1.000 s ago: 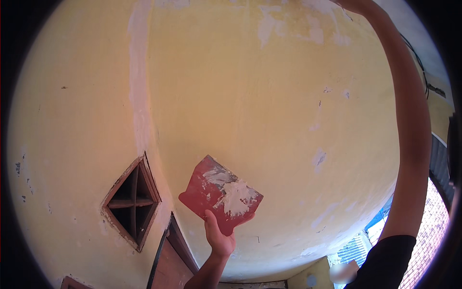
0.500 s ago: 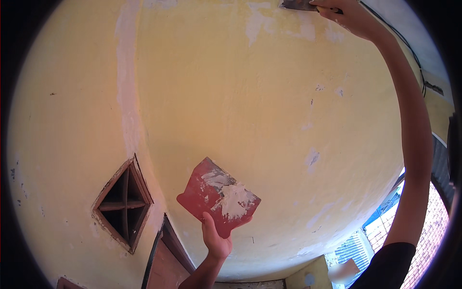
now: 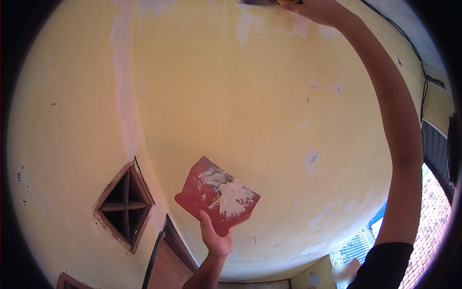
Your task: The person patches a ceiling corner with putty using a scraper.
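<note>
Low in the middle, my left hand [image 3: 217, 240] grips a wide red putty spreader [image 3: 195, 189] from below, thumb across its face. A lump of whitish putty [image 3: 235, 197] clings to the spreader, with smears beside it. My right arm reaches high up the yellow wall [image 3: 216, 106], and my right hand [image 3: 320, 10] is closed round the handle of a putty knife [image 3: 260, 2]. The knife's dark blade lies along the upper wall, partly cut off by the picture's top edge. Pale putty patches [image 3: 246, 26] show just below it.
At the lower left is a diamond-shaped wooden vent [image 3: 126, 207], with a brown door [image 3: 166, 265] beside it. A pale filled strip [image 3: 124, 82] runs up the wall. Dark cables [image 3: 409, 41] hang at the upper right, above a brick surface [image 3: 430, 231]. A blurred patch sits at lower right.
My right hand has slid the putty knife leftward along the top of the wall, and the arm has followed. The left hand and red spreader have hardly moved.
</note>
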